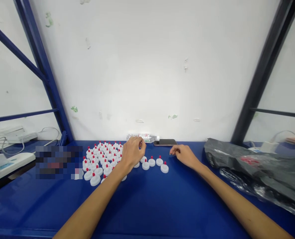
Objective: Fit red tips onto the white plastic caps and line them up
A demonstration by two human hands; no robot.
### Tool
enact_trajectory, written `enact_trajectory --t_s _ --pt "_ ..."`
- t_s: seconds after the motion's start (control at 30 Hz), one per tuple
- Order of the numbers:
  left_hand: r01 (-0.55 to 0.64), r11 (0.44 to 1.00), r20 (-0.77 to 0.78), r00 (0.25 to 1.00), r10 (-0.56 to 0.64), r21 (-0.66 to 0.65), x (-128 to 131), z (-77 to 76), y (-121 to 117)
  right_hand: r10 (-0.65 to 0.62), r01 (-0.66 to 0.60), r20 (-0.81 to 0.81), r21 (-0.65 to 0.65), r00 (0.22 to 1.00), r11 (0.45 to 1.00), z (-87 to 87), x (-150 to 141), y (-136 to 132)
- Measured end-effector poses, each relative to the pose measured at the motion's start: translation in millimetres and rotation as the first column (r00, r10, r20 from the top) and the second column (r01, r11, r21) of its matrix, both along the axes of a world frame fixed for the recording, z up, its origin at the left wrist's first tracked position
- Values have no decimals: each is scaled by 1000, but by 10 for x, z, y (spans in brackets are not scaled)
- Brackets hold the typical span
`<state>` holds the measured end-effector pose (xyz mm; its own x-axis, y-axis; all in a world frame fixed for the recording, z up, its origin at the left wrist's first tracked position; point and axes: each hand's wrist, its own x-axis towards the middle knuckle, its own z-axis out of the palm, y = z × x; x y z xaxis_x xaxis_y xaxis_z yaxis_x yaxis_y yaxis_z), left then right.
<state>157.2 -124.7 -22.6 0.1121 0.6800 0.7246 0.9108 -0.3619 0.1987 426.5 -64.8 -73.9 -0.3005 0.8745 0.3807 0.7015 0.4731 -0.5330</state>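
My left hand (134, 151) is over the right side of a crowd of white round caps with red tips (102, 156). Its thumb and index finger are pinched together, and whatever may be between them is hidden. Several more of the same caps (151, 162) stand upright between my hands, one cap (164, 168) closest to the right hand. My right hand (184, 154) is low over the blue table, its fingers curled in and touching no cap. No object shows in it.
Against the wall lie a clear plastic bottle (147, 137) on its side and a dark phone (165, 142). A grey plastic bag (257, 166) spreads over the right side of the blue table (162, 205). White power strips and cables (13, 162) are at the left, beyond blue frame posts (47, 83).
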Motion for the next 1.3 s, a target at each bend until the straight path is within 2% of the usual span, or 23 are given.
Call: enact_trajectory --t_s 0.13,0.23,0.3,0.43,0.53,0.63,0.7,0.77,0.87,0.93,1.0,1.13,1.3 --pt "-75 996 -14 997 76 45 -80 89 14 3 -3 7 -4 1000 1000 -13 4 7" --pt "-203 975 13 979 203 87 -312 228 63 8 -8 12 -8 1000 1000 -31 8 22" --pt "-316 942 60 948 311 112 -575 333 111 17 -17 16 -10 1000 1000 -48 10 35" --pt "-528 840 183 844 503 125 -1233 506 175 26 -26 14 -8 1000 1000 -73 8 54" --pt "-589 801 233 797 557 102 -1700 563 154 28 -28 6 -4 1000 1000 -84 5 59" --pt "-607 792 287 772 567 67 -2060 517 98 36 -36 -3 1 999 999 -98 6 69" --pt "-579 815 324 775 542 23 -2230 424 85 37 -37 -6 -2 999 999 -108 12 78" --pt "-499 865 361 800 479 -44 -2350 300 119 35 -35 -6 -8 999 999 -115 19 84" --pt "-289 944 460 825 329 -158 -2464 110 253 37 -37 0 -12 999 999 -110 25 81" --pt "-153 964 553 795 250 -216 -2515 -1 357 38 -38 5 -13 999 999 -100 24 73" --pt "-61 965 637 740 215 -255 -2551 -94 436 36 -36 7 -15 999 999 -90 20 63" --pt "43 949 738 639 215 -313 -2566 -228 493 35 -35 6 -17 999 999 -83 19 55" --pt "137 922 790 571 225 -362 -2485 -301 483 42 -42 2 -20 999 999 -80 18 52"
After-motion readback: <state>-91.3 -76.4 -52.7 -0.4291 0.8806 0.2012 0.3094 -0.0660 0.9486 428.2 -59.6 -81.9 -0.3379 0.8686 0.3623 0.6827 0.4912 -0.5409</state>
